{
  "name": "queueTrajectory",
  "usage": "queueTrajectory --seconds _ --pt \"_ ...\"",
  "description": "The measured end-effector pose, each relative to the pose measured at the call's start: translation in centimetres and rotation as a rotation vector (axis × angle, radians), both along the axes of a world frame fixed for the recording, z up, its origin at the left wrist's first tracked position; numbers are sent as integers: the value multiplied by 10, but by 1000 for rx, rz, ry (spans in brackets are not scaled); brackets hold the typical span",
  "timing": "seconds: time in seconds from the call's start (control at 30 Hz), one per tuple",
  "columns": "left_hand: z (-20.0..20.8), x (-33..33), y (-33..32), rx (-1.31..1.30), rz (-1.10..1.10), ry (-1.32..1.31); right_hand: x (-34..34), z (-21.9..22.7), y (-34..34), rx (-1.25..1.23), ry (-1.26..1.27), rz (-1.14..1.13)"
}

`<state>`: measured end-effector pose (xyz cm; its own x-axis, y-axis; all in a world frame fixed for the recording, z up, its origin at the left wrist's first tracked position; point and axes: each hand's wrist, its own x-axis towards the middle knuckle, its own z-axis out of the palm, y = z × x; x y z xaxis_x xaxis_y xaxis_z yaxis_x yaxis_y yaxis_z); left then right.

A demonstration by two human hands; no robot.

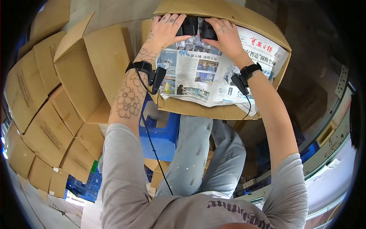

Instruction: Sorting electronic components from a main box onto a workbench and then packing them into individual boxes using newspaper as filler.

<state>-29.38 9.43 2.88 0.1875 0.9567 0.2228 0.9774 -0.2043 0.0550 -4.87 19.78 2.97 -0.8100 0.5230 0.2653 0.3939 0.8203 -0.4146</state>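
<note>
At the far side of an open cardboard box (207,111), my left hand (164,30) is closed around a black boxy plastic piece (190,26). The thumb presses its near edge and the fingertips its far edge. Close beside it, my right hand (227,37) grips a second black piece (208,30) in the same way, with a narrow gap between the two. What exactly these pieces are I cannot tell. Both sit over a printed newspaper sheet (187,72) that covers the box's contents. Whatever lies beneath the paper is hidden.
Another cardboard box (82,82) stands with raised flaps on the left, beside stacked cartons (45,129). A blue plastic crate (162,143) is under the near left corner of the newspaper-lined box. To the right is a rail with a white socket strip (342,82). Cables trail from both wristbands.
</note>
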Motion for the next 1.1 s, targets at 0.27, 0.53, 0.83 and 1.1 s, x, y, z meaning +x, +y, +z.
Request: queueTrajectory --seconds 0.27,0.53,0.83,1.1 --pt "5 9 1 -188 -21 73 6 -16 -9 9 -19 -70" --pt "9 15 -7 -115 83 -12 4 -11 -9 7 0 -48" --pt "4 26 -11 -75 177 -63 -12 -18 -16 37 -25 -41" --pt "30 32 -48 -15 301 -238 12 7 -32 -34 81 -133"
